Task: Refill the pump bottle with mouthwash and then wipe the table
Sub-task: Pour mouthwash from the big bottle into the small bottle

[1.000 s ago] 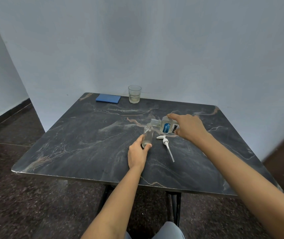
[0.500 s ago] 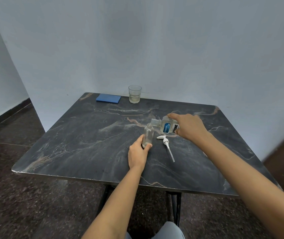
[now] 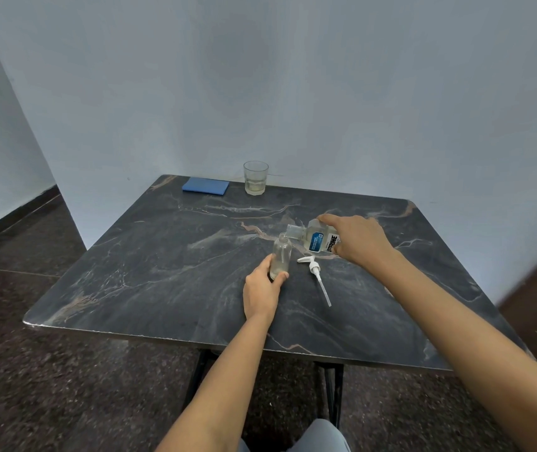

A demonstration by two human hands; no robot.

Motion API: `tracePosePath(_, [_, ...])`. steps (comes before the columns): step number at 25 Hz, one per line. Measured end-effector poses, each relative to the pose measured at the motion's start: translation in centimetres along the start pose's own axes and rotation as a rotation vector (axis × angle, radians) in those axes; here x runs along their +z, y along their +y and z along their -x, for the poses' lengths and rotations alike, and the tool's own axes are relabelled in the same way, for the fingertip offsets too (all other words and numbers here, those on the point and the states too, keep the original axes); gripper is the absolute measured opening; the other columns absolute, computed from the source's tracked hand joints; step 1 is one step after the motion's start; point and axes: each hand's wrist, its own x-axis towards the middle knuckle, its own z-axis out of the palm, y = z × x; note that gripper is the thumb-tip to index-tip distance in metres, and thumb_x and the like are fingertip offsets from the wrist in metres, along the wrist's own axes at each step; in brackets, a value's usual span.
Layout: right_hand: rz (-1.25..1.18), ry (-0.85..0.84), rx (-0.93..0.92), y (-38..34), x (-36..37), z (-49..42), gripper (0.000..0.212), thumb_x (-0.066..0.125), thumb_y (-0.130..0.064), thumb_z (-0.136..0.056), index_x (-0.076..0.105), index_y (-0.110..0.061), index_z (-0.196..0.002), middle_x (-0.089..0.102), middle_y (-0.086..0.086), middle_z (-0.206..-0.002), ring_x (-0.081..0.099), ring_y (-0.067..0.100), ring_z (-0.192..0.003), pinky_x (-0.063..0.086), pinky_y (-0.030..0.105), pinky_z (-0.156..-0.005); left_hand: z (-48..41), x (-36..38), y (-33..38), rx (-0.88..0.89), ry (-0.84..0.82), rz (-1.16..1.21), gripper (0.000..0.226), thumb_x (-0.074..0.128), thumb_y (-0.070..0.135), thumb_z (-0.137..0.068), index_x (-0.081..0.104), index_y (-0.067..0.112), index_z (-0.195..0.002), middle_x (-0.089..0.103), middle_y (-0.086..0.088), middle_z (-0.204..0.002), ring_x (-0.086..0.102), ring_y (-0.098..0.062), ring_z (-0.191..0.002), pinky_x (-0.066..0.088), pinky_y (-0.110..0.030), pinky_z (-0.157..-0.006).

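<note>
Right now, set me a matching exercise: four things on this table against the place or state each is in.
Things:
1. pump bottle
2. mouthwash bottle
3. pump head
4. blue cloth

States:
A. flat near the far left corner of the table
B. tipped over, gripped by the right hand
C. upright, open-topped, held by the left hand
D. lying loose, tube pointing toward the person

Pairs: 1-C, 2-B, 3-D, 4-A
</note>
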Motion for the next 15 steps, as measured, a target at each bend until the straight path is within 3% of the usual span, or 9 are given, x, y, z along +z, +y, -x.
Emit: tracePosePath(15, [0.015,-0.006,0.009,-0.24,-0.29,0.1,0.059,0.057,-0.016,-0.089,0.036,-0.035,-0.14,0.065,0.004,-0.12,0.06,0.027,-0.11,0.041,0.042,-0.095,-0.02,-0.02,0.13,0.01,0.004,-0.026,0.056,0.068,0.03,-0.087,0.049,0.027,-0.139,0.062,0.0,-0.13,0.058,-0.018,-0.118,0.044,-0.037,-0.104])
